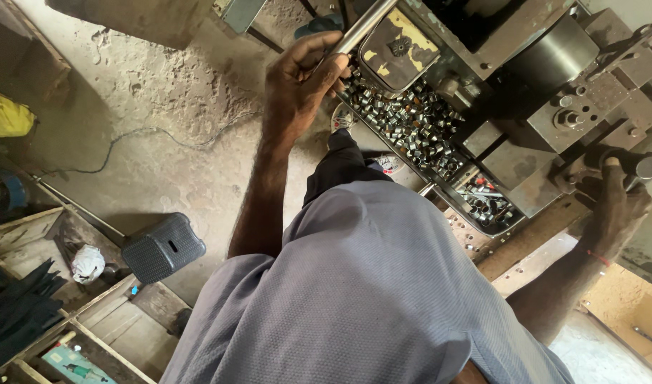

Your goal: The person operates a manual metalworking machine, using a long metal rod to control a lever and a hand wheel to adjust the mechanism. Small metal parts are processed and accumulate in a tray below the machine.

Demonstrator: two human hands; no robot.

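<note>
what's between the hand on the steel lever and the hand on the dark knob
In the head view, between the left hand and right hand lies a tray of small metal rings.

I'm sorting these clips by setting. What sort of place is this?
Most likely a small metalworking shop. A heavy steel machine stands over a tray of small metal rings. The left hand grips a steel lever and the right hand a dark handle. The concrete floor is worn.

Grey-lavender short-sleeved knit shirt (368, 299), dark trousers (338, 171), red wrist thread (597, 257)
</note>
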